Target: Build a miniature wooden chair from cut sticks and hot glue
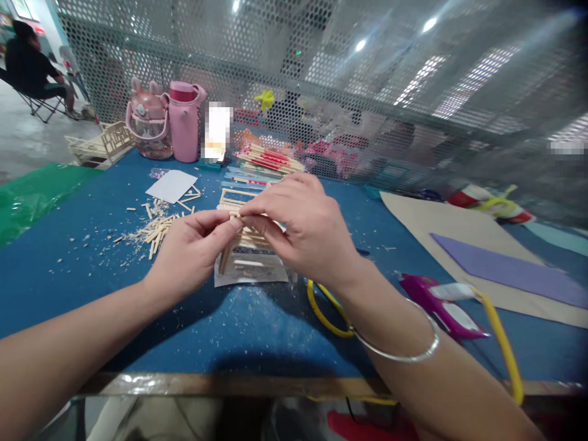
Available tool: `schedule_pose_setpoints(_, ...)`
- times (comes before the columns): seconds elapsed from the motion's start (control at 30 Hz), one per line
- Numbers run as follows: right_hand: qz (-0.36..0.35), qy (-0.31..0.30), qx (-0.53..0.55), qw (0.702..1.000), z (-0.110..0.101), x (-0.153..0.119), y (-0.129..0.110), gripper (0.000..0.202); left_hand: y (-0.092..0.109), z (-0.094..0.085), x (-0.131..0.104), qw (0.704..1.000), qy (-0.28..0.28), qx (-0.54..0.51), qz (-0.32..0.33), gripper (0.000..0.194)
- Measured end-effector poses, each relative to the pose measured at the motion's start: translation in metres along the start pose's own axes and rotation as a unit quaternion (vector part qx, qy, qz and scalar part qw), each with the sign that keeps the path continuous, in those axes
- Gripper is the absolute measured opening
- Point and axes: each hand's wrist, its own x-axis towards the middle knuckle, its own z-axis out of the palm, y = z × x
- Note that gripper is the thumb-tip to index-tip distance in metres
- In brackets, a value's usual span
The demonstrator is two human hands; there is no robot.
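Observation:
A small structure of thin wooden sticks point(252, 239) stands at the middle of the blue table, partly hidden by my hands. My left hand point(188, 251) pinches its front top corner between thumb and forefinger. From the right, my right hand point(307, 220) meets it there, fingertips closed at the same corner, on a small stick piece. A translucent sheet point(275, 275) with short stick bits lies under the near side of the structure. To the left is a loose pile of cut sticks point(158, 229) among crumbs, with a white paper point(172, 185) behind.
Two pink bottles point(184, 125) point(149, 131) and packaged sticks point(271, 159) stand or lie along the mesh partition. At right are a purple tool point(432, 300) with a yellow cable, brown board point(413, 223) and purple sheet point(505, 263). A seated person is far left.

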Motion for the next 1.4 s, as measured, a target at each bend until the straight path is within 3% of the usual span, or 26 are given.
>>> schedule_pose_setpoints(0.17,-0.004,0.068,-0.013,0.998,0.005,-0.011,0.000,0.015,0.002,0.001,-0.001,0.999,0.017,0.028,0.002,0.014)
schedule_pose_setpoints(0.63,-0.025,0.110,-0.050,0.992,0.012,-0.027,-0.001,0.018,0.000,0.002,-0.002,0.999,-0.007,0.026,0.025,0.015)
schedule_pose_setpoints(0.8,-0.016,0.125,-0.018,0.992,0.015,-0.029,-0.001,0.018,0.002,0.004,-0.005,1.000,0.008,0.025,0.017,0.013)
schedule_pose_setpoints(1.0,0.033,0.203,-0.019,0.978,0.018,-0.031,-0.003,0.009,0.001,0.003,-0.004,0.999,0.026,0.018,-0.003,0.013)
schedule_pose_setpoints(1.23,0.039,0.160,-0.089,0.982,0.020,-0.035,-0.008,0.015,-0.003,0.000,-0.003,1.000,0.011,-0.005,-0.003,0.011)
schedule_pose_setpoints(1.4,0.026,0.166,-0.084,0.982,0.021,-0.036,-0.008,0.013,-0.003,-0.001,-0.002,1.000,0.002,0.009,0.006,0.013)
